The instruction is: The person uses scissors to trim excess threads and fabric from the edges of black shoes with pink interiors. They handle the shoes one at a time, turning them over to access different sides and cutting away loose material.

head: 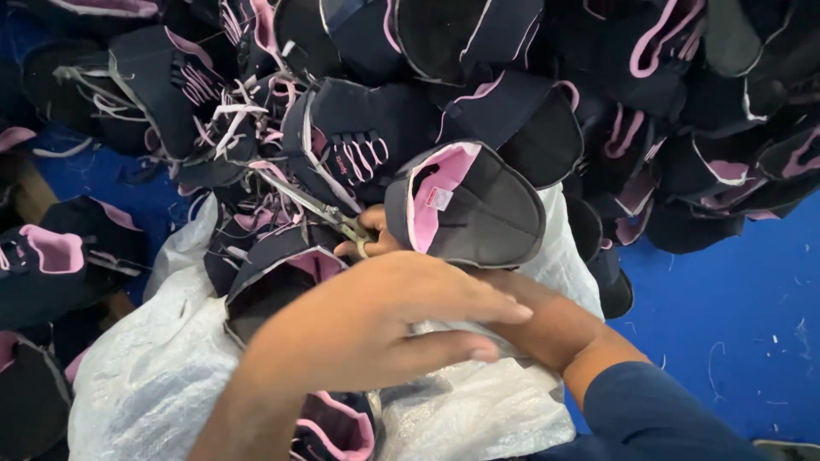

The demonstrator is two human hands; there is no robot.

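My right hand (374, 232) reaches in from the lower right in a blue sleeve and is shut on a pair of metal scissors (329, 209), whose blades point up and left into loose pink laces. Touching its fingers on the right is a dark shoe upper with pink lining (465, 205). My left hand (376, 329) hovers in the foreground over my right forearm, fingers stretched out toward the right, with nothing in it. It hides most of my right hand and wrist.
A large heap of dark shoe uppers with pink trim (512, 77) fills the top of the view. A white woven sack (154, 367) lies beneath my hands. The blue floor (726, 316), strewn with thread scraps, shows at right.
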